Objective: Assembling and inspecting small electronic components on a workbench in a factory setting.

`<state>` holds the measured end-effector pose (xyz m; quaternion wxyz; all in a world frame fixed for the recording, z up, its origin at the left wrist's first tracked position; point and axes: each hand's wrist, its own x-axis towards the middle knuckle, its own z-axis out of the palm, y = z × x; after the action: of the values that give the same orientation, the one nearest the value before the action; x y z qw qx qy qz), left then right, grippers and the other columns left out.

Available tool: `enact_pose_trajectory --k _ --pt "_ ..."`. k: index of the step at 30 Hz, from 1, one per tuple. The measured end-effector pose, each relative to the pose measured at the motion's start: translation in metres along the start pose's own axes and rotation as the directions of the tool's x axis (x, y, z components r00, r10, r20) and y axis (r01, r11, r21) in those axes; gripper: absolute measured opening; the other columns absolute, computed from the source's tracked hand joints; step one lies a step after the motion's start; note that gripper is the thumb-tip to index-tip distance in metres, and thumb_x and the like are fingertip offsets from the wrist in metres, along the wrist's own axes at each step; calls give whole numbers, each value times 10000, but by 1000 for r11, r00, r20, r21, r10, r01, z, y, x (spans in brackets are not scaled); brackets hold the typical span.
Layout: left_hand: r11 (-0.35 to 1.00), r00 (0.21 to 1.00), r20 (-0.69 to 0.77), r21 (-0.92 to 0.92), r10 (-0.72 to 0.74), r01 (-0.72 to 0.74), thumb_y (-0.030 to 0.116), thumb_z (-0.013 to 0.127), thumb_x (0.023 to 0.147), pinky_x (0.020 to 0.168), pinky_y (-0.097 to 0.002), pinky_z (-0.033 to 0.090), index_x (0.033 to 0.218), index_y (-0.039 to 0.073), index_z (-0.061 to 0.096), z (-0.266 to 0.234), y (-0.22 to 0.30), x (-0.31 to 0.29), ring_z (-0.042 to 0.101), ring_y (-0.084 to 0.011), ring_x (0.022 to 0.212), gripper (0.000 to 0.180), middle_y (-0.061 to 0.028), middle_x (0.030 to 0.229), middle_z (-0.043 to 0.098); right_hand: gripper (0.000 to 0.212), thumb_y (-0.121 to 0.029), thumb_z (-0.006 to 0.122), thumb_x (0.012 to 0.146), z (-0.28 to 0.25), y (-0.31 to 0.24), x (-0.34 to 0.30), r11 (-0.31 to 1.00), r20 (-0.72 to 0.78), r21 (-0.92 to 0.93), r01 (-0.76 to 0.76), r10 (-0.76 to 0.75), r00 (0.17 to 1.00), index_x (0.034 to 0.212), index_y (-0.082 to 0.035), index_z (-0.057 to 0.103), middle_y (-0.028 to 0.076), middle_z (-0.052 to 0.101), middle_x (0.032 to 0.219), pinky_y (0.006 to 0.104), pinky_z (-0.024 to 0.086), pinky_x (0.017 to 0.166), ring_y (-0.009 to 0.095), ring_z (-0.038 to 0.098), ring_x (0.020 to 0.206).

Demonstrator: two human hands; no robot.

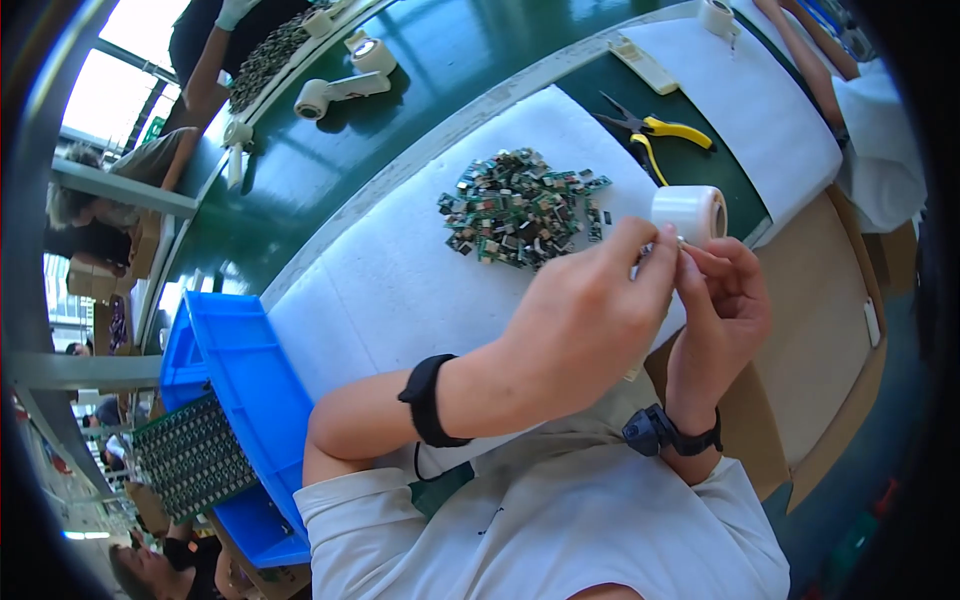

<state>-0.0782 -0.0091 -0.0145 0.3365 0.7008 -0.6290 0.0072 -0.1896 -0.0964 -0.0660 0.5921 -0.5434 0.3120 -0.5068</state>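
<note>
My left hand (590, 325), with a black band on its wrist, reaches across from the left with thumb and forefinger pinched. My right hand (722, 305), wearing a black strapped device, meets it fingertip to fingertip. Between them shows a tiny pale bit (681, 241), mostly hidden by the fingers, too small to name. Just beyond the fingertips stands a roll of whitish clear tape (688, 210). A heap of small green circuit boards with silvery metal parts (520, 208) lies on the white foam sheet (400, 260), left of the tape and beyond my left hand.
Yellow-handled pliers (668, 128) lie open past the tape. At left, a blue bin (245, 370) stands beside a green circuit board panel (195, 455). A cardboard box (820, 330) sits at right. Tape rolls (372, 57) and co-workers' arms (800, 45) are farther off.
</note>
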Motion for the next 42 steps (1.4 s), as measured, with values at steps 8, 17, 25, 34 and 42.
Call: enact_pose_trajectory --k 8,17,25,34,42 --pt "994 994 -65 68 92 -88 18 669 758 585 -318 535 1138 -111 599 9 0 -3 649 -265 709 407 -164 1021 554 213 27 730 837 5 3 -3 1000 -56 0 -4 4 998 1023 -19 635 51 717 896 139 441 658 15 576 695" --pt "949 998 64 -312 -28 46 49 622 850 675 -404 527 1171 -71 546 4 -6 10 640 -337 815 351 -199 992 591 154 -28 672 907 -17 14 5 998 13 -17 67 -67 998 1045 -32 603 43 668 936 227 480 819 95 621 867" --pt "866 986 139 -478 -90 147 75 619 853 763 -428 515 1267 -72 461 -4 -17 10 625 -385 856 467 -259 1033 626 153 -27 652 923 -20 22 2 995 104 -6 95 -94 990 1066 -31 598 48 660 974 246 477 848 121 623 911" --pt "684 969 216 -689 -121 239 75 662 785 713 -372 527 1275 -69 457 -11 -22 19 659 -262 802 551 -210 998 647 246 -105 622 962 -20 15 4 940 9 -219 261 -265 964 1181 -25 543 121 616 1142 291 487 909 156 597 1049" --pt "618 992 87 -776 -95 128 39 644 760 699 -362 525 1244 -28 471 -30 -15 24 643 -260 817 518 -191 1026 622 363 -199 540 1010 -50 32 9 976 125 -206 -65 92 988 1330 -29 512 160 584 1214 382 455 1005 298 555 1192"
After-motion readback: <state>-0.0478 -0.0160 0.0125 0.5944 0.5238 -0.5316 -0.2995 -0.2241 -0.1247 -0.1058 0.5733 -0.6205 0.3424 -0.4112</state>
